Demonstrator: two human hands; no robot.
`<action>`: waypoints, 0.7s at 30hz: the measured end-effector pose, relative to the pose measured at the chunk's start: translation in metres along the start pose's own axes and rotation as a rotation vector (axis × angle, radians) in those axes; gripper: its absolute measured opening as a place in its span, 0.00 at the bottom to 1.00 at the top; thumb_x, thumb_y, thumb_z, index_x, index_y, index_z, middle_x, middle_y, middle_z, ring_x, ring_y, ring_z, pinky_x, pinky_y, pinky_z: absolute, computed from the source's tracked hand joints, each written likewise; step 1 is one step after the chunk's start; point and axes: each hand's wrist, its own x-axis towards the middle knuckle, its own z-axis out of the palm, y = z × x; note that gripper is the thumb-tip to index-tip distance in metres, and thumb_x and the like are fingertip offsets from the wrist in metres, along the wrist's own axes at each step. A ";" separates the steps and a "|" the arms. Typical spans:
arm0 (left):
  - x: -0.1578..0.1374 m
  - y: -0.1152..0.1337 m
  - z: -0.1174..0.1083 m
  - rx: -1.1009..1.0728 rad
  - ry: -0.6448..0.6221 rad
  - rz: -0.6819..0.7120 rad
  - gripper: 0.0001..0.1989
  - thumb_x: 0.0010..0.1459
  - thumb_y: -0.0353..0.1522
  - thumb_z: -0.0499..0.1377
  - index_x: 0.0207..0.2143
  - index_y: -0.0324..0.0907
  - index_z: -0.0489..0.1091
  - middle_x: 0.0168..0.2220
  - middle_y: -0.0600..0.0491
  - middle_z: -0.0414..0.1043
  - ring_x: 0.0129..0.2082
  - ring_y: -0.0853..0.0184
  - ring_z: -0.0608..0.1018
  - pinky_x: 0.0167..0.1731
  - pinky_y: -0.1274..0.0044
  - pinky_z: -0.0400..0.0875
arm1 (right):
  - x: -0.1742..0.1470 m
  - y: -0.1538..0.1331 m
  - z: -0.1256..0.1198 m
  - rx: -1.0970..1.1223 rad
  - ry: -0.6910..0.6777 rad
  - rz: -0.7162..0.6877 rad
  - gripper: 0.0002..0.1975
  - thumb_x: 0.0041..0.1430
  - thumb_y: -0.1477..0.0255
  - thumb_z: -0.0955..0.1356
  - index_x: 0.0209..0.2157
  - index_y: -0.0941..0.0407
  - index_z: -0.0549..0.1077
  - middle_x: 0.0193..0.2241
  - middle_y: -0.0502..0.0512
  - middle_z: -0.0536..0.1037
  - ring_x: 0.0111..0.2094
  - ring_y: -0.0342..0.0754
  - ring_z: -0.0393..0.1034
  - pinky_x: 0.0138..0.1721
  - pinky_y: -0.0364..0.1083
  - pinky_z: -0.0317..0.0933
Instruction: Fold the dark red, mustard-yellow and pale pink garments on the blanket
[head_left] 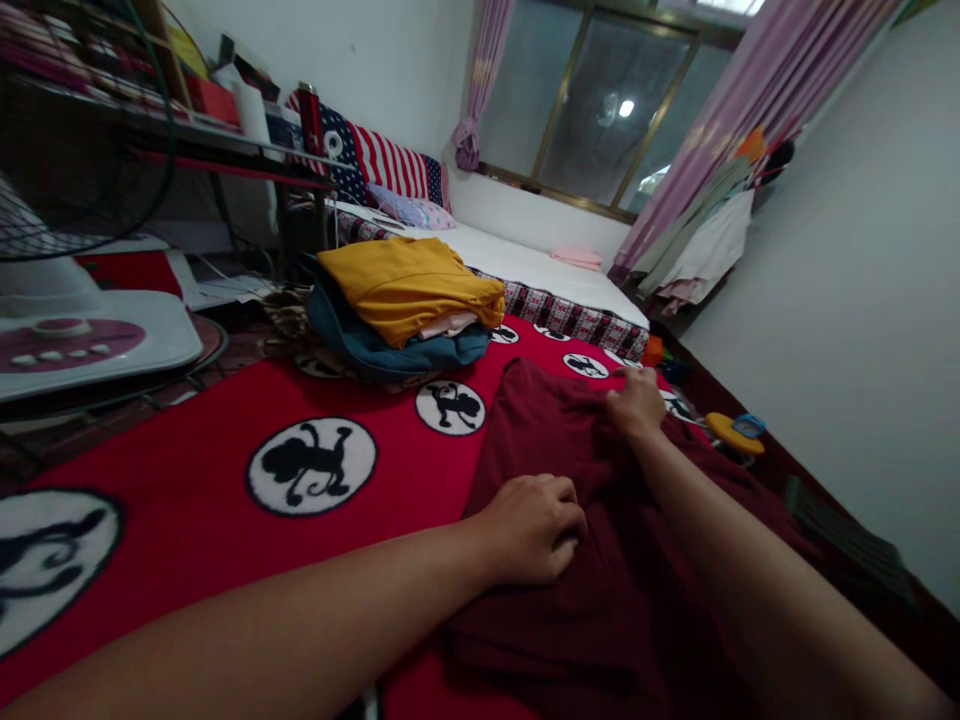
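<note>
A dark maroon garment [600, 580] lies spread on a red blanket [225, 500] printed with black-and-white monkey circles. My left hand [534, 528] rests on the garment's near left edge, fingers curled and pinching the cloth. My right hand [636, 403] reaches farther out and grips the fabric near the garment's far top edge. Both forearms stretch in from the bottom of the view.
A stack of folded clothes [409, 300], mustard yellow on top of teal, sits on the blanket behind. A fan base [75, 335] stands at left under a shelf. A mattress [540, 270] lies by the window. Toys [735, 432] lie near the right wall.
</note>
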 end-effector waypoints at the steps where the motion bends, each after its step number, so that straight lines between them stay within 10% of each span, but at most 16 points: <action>1: 0.000 0.000 0.000 -0.001 -0.002 -0.003 0.08 0.55 0.31 0.57 0.37 0.44 0.75 0.39 0.52 0.72 0.38 0.65 0.74 0.38 0.75 0.68 | 0.004 -0.014 0.004 0.074 0.015 -0.079 0.17 0.53 0.78 0.64 0.44 0.58 0.76 0.46 0.63 0.72 0.43 0.54 0.71 0.44 0.51 0.64; 5: 0.000 -0.002 0.001 -0.008 0.001 -0.003 0.08 0.55 0.31 0.57 0.37 0.44 0.75 0.40 0.52 0.72 0.37 0.65 0.74 0.37 0.75 0.68 | 0.018 -0.080 0.024 0.363 -0.040 -0.373 0.13 0.54 0.78 0.63 0.37 0.60 0.77 0.38 0.60 0.77 0.41 0.50 0.71 0.48 0.47 0.63; 10: 0.000 -0.004 0.002 -0.021 -0.029 -0.024 0.09 0.55 0.33 0.57 0.38 0.42 0.75 0.39 0.49 0.73 0.38 0.62 0.75 0.38 0.73 0.70 | 0.019 -0.137 0.045 0.338 -0.215 -0.558 0.20 0.58 0.74 0.64 0.52 0.58 0.70 0.49 0.60 0.76 0.46 0.49 0.72 0.48 0.47 0.64; 21: 0.001 -0.004 -0.002 -0.054 -0.058 -0.025 0.10 0.55 0.32 0.57 0.38 0.43 0.75 0.41 0.50 0.74 0.39 0.62 0.76 0.37 0.73 0.70 | 0.042 -0.144 0.037 -0.083 -0.376 -0.399 0.13 0.43 0.77 0.74 0.35 0.60 0.79 0.39 0.70 0.79 0.48 0.64 0.72 0.46 0.56 0.64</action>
